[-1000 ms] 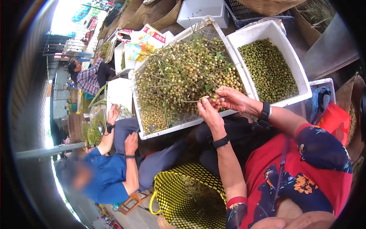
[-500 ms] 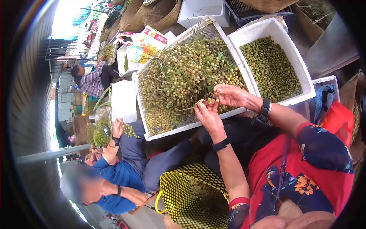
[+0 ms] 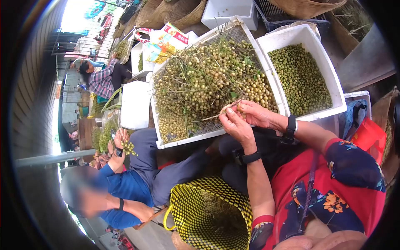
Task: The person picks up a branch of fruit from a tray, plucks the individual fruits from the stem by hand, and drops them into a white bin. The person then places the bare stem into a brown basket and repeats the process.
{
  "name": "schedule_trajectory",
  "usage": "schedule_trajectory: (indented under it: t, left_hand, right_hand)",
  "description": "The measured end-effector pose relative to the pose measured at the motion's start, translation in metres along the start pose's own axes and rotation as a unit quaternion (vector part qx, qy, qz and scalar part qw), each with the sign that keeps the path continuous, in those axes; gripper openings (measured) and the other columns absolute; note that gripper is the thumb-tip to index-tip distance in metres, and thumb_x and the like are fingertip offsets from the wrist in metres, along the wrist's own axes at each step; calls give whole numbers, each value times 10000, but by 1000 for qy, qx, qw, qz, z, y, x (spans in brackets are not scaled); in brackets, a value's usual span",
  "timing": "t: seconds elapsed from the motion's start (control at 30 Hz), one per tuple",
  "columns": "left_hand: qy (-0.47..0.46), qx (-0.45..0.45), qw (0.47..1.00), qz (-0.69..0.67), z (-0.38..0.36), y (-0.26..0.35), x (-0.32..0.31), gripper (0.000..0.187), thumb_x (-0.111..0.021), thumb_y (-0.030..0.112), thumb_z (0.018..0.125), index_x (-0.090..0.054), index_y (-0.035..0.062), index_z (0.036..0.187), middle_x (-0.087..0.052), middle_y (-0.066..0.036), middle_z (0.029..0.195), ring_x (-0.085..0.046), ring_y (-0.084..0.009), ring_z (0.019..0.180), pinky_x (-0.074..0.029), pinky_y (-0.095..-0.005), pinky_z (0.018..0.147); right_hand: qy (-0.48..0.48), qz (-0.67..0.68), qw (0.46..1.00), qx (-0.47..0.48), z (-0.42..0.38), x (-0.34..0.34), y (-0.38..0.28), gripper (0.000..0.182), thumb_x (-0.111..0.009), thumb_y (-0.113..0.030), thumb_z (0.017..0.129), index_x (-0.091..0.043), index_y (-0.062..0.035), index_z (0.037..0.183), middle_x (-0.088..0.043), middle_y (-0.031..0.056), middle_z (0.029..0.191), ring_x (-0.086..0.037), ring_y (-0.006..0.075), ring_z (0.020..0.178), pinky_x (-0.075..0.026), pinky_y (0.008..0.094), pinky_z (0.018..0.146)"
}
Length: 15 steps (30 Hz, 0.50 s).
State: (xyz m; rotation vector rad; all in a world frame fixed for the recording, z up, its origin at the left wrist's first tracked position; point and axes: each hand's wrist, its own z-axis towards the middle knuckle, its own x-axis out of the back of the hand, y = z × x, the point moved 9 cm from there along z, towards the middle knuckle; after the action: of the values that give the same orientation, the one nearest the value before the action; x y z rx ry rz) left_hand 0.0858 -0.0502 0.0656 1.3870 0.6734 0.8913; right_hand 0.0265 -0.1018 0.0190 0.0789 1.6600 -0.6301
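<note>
Both of my hands are over the near edge of a white-rimmed mesh tray, heaped with small round yellow-green fruit on stems. My left hand is closed on a thin fruit twig, whose bare end sticks out to the left. My right hand touches the left, its fingers pinched at the twig's other end. A fruit seems to be between these fingertips, mostly hidden. To the right of the tray, a white foam box holds many loose green fruit.
A yellow-black woven basket with stem scraps stands below my left arm. A person in blue sits to the left, holding a fruit sprig. Another person in plaid sits farther back. A red bag lies at right.
My hands have come closer together, a little to the right, and the fruit seen between them is now mostly covered. The person in blue has lowered the sprig slightly. The view has shifted slightly.
</note>
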Motion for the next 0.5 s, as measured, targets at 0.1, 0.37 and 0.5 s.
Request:
schedule_trajectory:
  t: [0.1,0.37,0.5]
  left_hand:
    - [11,-27,999,-43,-5,8,-3,216,-459,207,1023,-526,2,1027,-620,-59,906,-573,-98,745,-484,-233,607]
    - [9,17,998,-57,-3,-1,12,219,-456,194,1022,-550,-3,1047,-630,-83,899,-598,-120,787,-524,-267,729]
    - [38,33,986,-159,-7,-17,23,126,-505,160,999,-517,36,980,-609,-82,926,-592,-125,756,-527,-276,701]
  right_hand:
    - [38,-26,999,15,1,10,3,208,-607,-198,953,-593,-51,1099,-631,25,1016,-588,84,849,-524,273,776]
    - [46,-90,995,14,-6,20,-6,190,-622,-159,939,-637,-32,1080,-675,56,988,-608,64,743,-529,229,665]
    - [80,-101,991,20,-15,25,-1,169,-601,-111,927,-556,-67,1085,-645,48,974,-648,145,841,-537,261,710]
